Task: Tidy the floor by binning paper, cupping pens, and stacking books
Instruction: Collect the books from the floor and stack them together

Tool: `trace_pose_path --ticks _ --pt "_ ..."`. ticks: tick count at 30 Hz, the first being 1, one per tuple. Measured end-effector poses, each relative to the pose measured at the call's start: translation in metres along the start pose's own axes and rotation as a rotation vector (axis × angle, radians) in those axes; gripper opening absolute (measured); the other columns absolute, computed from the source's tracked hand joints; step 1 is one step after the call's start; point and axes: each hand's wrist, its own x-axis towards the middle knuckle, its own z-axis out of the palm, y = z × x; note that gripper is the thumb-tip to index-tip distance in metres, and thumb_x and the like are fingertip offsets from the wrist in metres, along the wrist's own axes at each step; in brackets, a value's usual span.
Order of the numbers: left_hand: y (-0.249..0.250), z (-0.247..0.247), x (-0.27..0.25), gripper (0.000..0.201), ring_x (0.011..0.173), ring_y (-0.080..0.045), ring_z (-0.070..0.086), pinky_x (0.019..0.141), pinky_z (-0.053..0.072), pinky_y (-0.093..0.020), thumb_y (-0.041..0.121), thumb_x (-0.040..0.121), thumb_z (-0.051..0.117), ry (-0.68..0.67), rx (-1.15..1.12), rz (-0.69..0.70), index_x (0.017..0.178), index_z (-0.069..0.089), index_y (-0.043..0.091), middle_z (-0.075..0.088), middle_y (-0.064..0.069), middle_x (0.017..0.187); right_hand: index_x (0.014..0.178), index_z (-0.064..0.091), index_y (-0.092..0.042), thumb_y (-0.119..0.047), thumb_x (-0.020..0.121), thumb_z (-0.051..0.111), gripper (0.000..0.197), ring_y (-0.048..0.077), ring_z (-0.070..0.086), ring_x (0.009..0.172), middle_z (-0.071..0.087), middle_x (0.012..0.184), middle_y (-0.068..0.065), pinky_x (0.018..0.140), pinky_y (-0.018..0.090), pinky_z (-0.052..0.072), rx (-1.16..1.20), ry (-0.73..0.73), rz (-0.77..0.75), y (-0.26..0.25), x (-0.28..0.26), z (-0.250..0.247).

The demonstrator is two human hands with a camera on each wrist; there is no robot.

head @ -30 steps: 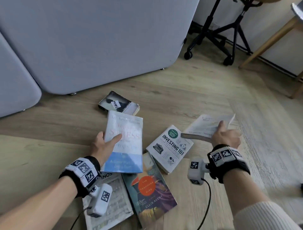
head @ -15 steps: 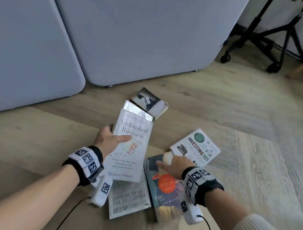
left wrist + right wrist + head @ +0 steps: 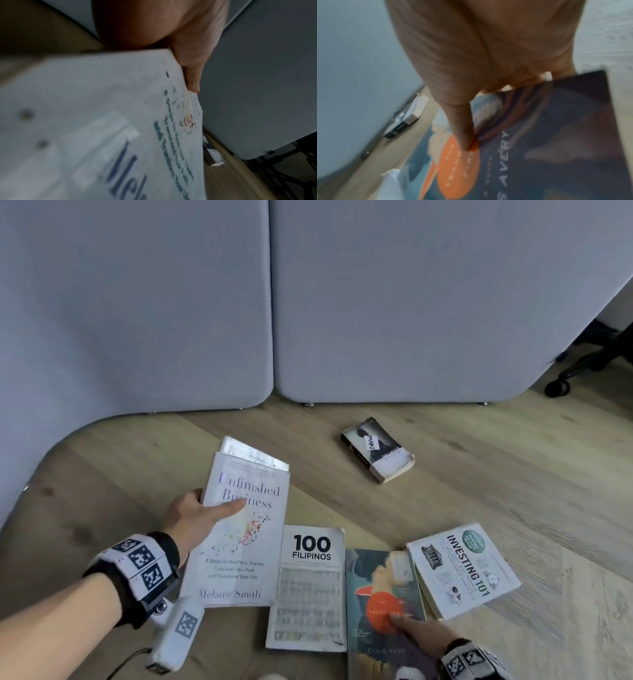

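From the head, the left hand (image 3: 191,517) now grips two stacked books, "Unfinished Business" (image 3: 245,529) on top, a second having joined since a second ago, while the right hand (image 3: 423,633) has moved to the orange-circle novel (image 3: 380,607) on the floor (image 3: 445,501). The left wrist shows the thumb (image 3: 192,70) clamped on the white cover. The right wrist shows its fingers (image 3: 464,129) pinching the novel, probably next for the stack.

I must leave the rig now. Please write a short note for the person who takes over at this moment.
Left hand grips Unfinished Business with a second book under it. Right hand pinches the orange-circle novel.
On the floor: 100 Filipinos, Investing 101 overlapping the novel's edge, a small dark paperback apart near the grey panels.
Done: two books gathered in the left hand. Left: stack the rest. No paper, pens, bin or cup in view.
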Motion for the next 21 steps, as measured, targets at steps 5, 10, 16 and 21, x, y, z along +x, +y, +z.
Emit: trace_pose_path --ticks 5,10,16,21 --pt "-0.001 -0.005 -0.010 0.049 0.074 -0.025 0.074 0.073 0.060 -0.047 0.047 0.058 0.089 0.108 -0.017 0.001 0.091 0.073 0.014 0.077 -0.003 0.083 0.088 0.059 -0.008 -0.029 0.081 0.070 0.025 0.028 0.058 0.089 0.063 0.092 0.014 0.075 0.031 0.043 -0.012 0.293 -0.097 -0.023 -0.011 -0.011" --pt "0.020 0.014 -0.006 0.046 0.071 -0.022 0.073 0.072 0.061 -0.042 0.057 0.068 0.078 0.145 0.006 0.041 0.086 0.074 0.015 0.076 0.001 0.076 0.082 0.067 -0.014 -0.036 0.081 0.070 0.023 0.029 0.068 0.083 0.073 0.081 0.007 0.079 0.043 0.056 0.307 0.310 -0.472 -0.078 -0.049 -0.054" --pt "0.046 0.064 -0.016 0.051 0.070 -0.012 0.057 0.063 0.045 -0.024 0.073 0.079 0.053 -0.086 -0.038 0.071 0.078 0.063 0.023 0.062 0.006 0.078 0.114 0.068 -0.020 -0.035 0.070 0.081 0.049 0.029 0.068 0.104 0.073 0.109 0.010 0.101 0.050 0.047 0.675 -0.132 -0.533 -0.123 -0.021 0.005" --pt "0.034 0.090 -0.003 0.066 0.094 -0.025 0.071 0.091 0.054 -0.049 0.045 0.052 0.091 -0.381 -0.085 0.092 0.108 0.066 0.019 0.075 -0.004 0.099 0.118 0.050 -0.011 -0.023 0.065 0.087 0.066 -0.001 0.070 0.076 0.074 0.092 0.001 0.069 0.014 0.053 0.728 0.037 -0.561 -0.125 -0.002 0.033"
